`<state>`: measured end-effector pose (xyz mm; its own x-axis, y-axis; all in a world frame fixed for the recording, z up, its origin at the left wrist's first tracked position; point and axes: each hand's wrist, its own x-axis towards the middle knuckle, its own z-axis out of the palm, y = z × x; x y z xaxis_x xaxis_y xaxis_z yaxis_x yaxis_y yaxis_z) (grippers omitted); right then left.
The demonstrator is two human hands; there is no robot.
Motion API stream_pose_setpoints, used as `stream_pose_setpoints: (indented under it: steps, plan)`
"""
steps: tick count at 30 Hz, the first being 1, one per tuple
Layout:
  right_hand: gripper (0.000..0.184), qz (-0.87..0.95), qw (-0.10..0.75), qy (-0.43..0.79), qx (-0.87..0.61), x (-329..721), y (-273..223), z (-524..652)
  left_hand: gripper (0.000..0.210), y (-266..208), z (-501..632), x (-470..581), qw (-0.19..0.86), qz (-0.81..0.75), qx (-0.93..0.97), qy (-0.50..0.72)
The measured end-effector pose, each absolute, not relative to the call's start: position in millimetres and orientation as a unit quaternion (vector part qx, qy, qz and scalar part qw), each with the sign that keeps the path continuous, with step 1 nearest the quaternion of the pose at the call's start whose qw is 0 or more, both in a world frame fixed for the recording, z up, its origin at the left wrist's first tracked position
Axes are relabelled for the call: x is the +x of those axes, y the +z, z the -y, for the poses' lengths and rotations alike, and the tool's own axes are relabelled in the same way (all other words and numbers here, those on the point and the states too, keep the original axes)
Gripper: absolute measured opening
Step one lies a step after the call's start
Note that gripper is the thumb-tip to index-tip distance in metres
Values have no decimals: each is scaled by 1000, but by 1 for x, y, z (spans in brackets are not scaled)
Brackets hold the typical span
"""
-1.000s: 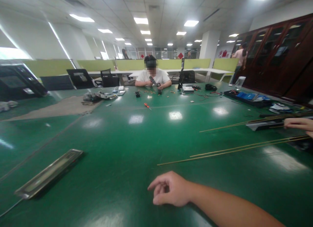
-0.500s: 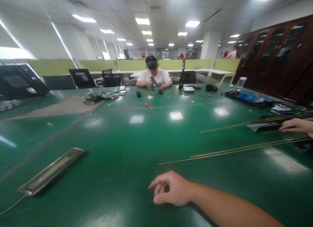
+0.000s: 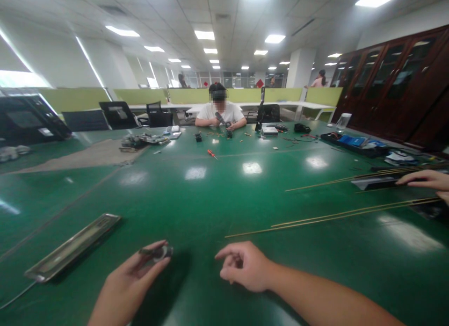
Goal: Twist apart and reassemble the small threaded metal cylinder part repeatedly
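My left hand (image 3: pixel 128 274) is above the near part of the green table, pinching a small, dark, round piece (image 3: pixel 163 252) with a pale ring showing on it, between thumb and fingers. Blur hides what kind of piece it is. To its right, my right hand (image 3: pixel 243 267) hovers over or rests on the tabletop, index finger stretched out and the other fingers loosely curled; I see nothing held in it. Just beyond it are the tips of thin brass-coloured rods (image 3: pixel 315 220). A long, narrow metal tray (image 3: pixel 75 244) with a cable lies left of my left hand.
Another person's hand (image 3: pixel 424 177) at the right edge is by more thin rods and a dark angled piece (image 3: pixel 375 183). Across the table (image 3: pixel 196 199) a person (image 3: pixel 220 112) holds a tool. A red screwdriver (image 3: pixel 212 153) and a black tray (image 3: pixel 358 143) lie farther off.
My left hand has come into view from below, with the small round piece in its fingers. The right hand has barely moved. The other person's hand at right shifted slightly left.
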<state>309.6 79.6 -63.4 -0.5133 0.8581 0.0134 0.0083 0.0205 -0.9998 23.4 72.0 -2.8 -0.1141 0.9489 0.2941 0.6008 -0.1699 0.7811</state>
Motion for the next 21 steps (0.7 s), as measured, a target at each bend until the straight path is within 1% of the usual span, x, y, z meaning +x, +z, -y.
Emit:
stream_pose_setpoints:
  steps: [2, 4, 6, 10, 12, 15, 18, 21]
  plan:
    - [36, 613, 403, 556, -389, 311, -65, -84, 54, -7, -89, 55, 283, -582, 638, 417]
    - [37, 607, 439, 516, -416, 312, -67, -88, 50, -12, -101, 86, 321, -547, 642, 431]
    - [42, 610, 451, 497, -422, 313, -68, -91, 47, -20, -107, 109, 340, -525, 645, 439]
    - [56, 632, 441, 481, -418, 313, -74, -92, 43, -36, -107, 122, 351, -507, 657, 433]
    - [60, 644, 435, 466, -423, 313, -78, -91, 36, -43, -106, 117, 339, -492, 680, 426]
    - [62, 657, 426, 450, -430, 313, -79, -89, 23, -46, -108, 107, 263, -459, 744, 408]
    - [61, 667, 415, 441, -434, 314, -76, -88, 23, -44, -110, 102, 184, -433, 788, 397]
    - [60, 673, 408, 433, -440, 316, -71, -87, 27, -43, -112, 103, 159, -414, 806, 392]
